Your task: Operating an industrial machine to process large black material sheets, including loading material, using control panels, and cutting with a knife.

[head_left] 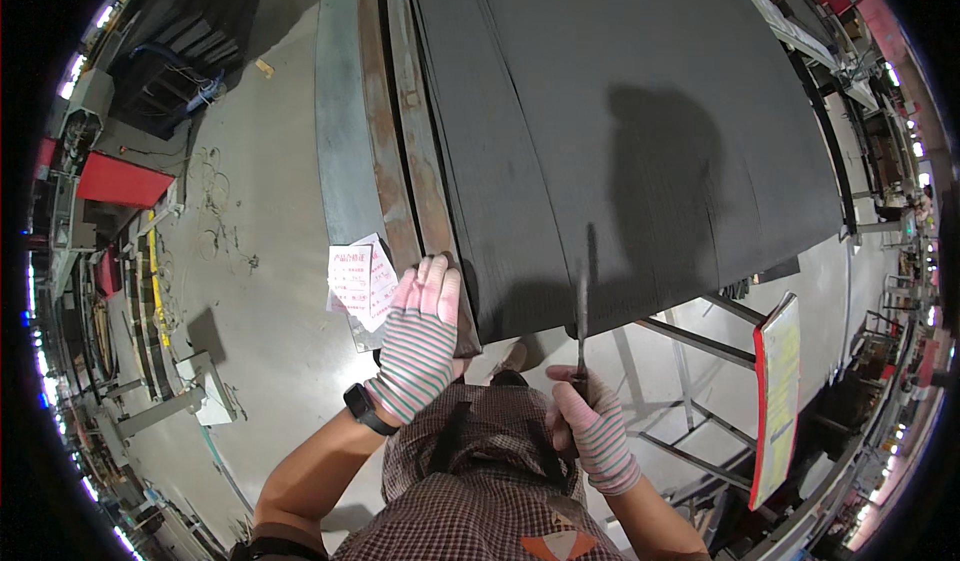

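My left hand (422, 331), in a striped fingerless glove, lies on the near end of a rusty metal bar (415, 141). Its fingers are stretched out flat along the top. Loose paper slips (362, 281) with red print rest beside it on a grey metal strip (345, 131). To the right, my right hand (597, 431), gloved the same way, is closed round the handle of a long, thin-bladed knife (583, 311). The blade points away from me, over the near edge of a wide dark sheet (560, 91). Whether it touches the sheet I cannot tell.
A metal rack frame (700, 343) stands at the right, with a red-edged board (774, 406) at its end. On the left are a red panel (125, 181) and a dark covered stack (185, 36). Thin wires (215, 201) lie on the grey floor.
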Action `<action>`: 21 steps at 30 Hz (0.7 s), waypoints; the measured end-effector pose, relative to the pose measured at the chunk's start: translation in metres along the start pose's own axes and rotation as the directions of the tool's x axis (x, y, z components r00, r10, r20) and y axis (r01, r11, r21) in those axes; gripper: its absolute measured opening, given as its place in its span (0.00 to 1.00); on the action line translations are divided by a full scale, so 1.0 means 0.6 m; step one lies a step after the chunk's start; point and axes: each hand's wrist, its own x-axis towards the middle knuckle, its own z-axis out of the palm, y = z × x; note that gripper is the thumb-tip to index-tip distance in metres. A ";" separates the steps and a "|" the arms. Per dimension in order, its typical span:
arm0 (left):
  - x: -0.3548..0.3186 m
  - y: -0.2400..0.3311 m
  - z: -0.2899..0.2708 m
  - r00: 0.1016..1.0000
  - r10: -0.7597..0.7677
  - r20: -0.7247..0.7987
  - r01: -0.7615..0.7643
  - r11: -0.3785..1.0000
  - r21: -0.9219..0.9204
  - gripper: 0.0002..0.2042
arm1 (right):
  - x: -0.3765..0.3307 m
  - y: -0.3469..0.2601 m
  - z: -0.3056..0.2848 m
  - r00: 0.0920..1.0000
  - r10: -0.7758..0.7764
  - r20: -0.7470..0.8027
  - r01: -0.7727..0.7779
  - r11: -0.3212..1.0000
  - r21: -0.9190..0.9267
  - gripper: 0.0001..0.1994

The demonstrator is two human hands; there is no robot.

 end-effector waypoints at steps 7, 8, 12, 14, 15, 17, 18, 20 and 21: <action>0.090 -0.057 -0.044 0.992 0.013 0.128 -0.039 0.979 0.200 0.58 | -0.005 0.032 -0.051 0.951 -0.279 0.137 0.292 0.953 -0.085 0.29; 0.098 -0.069 -0.045 0.990 -0.004 0.142 -0.028 0.975 0.219 0.57 | -0.004 0.042 -0.053 0.940 -0.316 0.132 0.333 0.932 -0.144 0.28; 0.083 -0.071 -0.026 0.997 0.070 -0.017 -0.068 0.995 0.071 0.44 | 0.004 0.052 -0.038 0.880 -0.461 0.116 0.469 0.801 -0.371 0.28; 0.063 -0.067 -0.012 0.978 0.124 -0.170 -0.128 0.992 -0.011 0.31 | 0.014 0.048 -0.009 0.826 -0.562 0.049 0.522 0.728 -0.444 0.26; 0.057 -0.068 -0.003 0.976 0.129 -0.173 -0.135 0.991 -0.020 0.31 | 0.025 0.043 0.007 0.755 -0.655 -0.004 0.559 0.648 -0.517 0.24; 0.046 -0.069 0.006 0.964 0.151 -0.217 -0.171 0.982 -0.078 0.25 | 0.044 0.004 0.047 0.789 -0.611 -0.068 0.462 0.663 -0.589 0.20; 0.043 -0.071 0.007 0.946 0.167 -0.279 -0.190 0.980 -0.057 0.23 | 0.057 -0.017 0.070 0.818 -0.563 -0.122 0.365 0.670 -0.646 0.17; 0.042 -0.072 0.009 0.941 0.168 -0.296 -0.205 0.974 -0.100 0.23 | 0.099 -0.045 0.099 0.781 -0.621 -0.069 0.386 0.567 -0.728 0.16; 0.028 -0.068 0.007 0.942 0.153 -0.298 -0.199 0.971 -0.130 0.23 | 0.114 -0.046 0.112 0.756 -0.654 0.006 0.406 0.462 -0.788 0.14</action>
